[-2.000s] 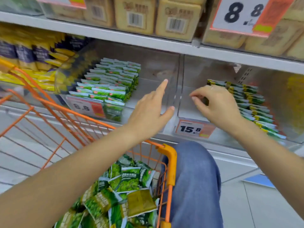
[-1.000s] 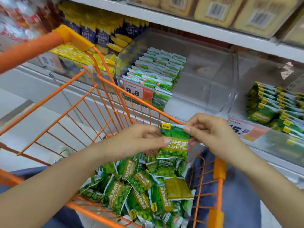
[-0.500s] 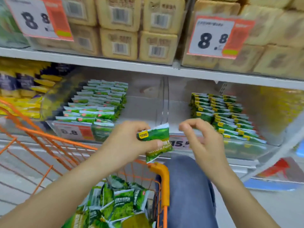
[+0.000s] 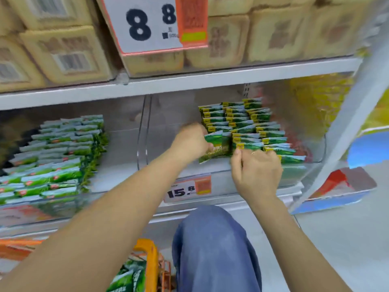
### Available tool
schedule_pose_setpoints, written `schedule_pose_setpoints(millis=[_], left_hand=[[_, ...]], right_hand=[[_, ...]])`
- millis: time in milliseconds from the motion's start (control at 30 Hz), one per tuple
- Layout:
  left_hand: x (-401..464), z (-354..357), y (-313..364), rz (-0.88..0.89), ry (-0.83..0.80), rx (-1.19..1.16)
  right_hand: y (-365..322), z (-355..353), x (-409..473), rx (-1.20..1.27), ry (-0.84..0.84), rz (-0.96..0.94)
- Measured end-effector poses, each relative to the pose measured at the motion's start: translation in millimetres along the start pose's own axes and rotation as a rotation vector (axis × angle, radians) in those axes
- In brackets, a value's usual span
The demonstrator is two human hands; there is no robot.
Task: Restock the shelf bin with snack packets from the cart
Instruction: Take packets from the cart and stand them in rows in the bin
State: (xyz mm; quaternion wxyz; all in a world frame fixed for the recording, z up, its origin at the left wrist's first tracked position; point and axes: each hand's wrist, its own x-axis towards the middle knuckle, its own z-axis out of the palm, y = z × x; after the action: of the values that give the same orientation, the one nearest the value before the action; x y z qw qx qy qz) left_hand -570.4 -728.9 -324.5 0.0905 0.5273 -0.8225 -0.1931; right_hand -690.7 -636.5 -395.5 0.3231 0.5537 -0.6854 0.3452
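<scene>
My left hand point(image 4: 190, 142) grips a green snack packet point(image 4: 216, 147) and holds it inside the clear shelf bin point(image 4: 315, 163), at the front left of the rows of matching green packets point(image 4: 244, 121). Just right of it, my right hand point(image 4: 255, 168) pinches the top edge of a front packet point(image 4: 240, 146) in the middle row. The orange cart point(image 4: 147, 256) stands at the bottom, with more green packets point(image 4: 126, 279) showing in it.
A second clear bin with lighter green packets point(image 4: 56, 157) sits to the left, behind a divider point(image 4: 143, 131). A 15.8 price tag point(image 4: 187, 189) hangs on the bin front. Beige packs point(image 4: 63, 53) fill the shelf above. My knee in blue jeans point(image 4: 212, 245) is below.
My left hand carried the packet from above the cart forward into the right bin. My right hand moved in to the front packets beside it. The view shifted right and closer.
</scene>
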Motion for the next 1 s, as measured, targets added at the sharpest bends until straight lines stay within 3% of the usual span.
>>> schedule_pose_setpoints(millis=[133,400,600,733,800,933,1000], left_hand=[[19,18,8,-0.024,-0.058,0.021],[27,45,13,-0.014,0.022,-0.062],[-13,4,-3,0.121,0.109,-0.091],[-104,-38,-34,0.258,0.342,-0.204],[-156,-46,-58,0.249,0.362,-0.271],[-233,-37,-118,0.156,0.237,-0.152],[-255,-30,-149,0.104,0.058,-0.02]], right_hand=[[1,5,-1,-0.005,0.009,-0.015],[2,7,-1,0.028,0.061,-0.016],[4,0,0,0.03,-0.069,0.025],[-34,-26,0,0.392,-0.182,-0.057],[-77,-49,-5,0.599,-0.227,-0.162],[-146,-95,-25,0.841,-0.43,-0.251],[-164,-111,-37,0.859,-0.545,-0.349]])
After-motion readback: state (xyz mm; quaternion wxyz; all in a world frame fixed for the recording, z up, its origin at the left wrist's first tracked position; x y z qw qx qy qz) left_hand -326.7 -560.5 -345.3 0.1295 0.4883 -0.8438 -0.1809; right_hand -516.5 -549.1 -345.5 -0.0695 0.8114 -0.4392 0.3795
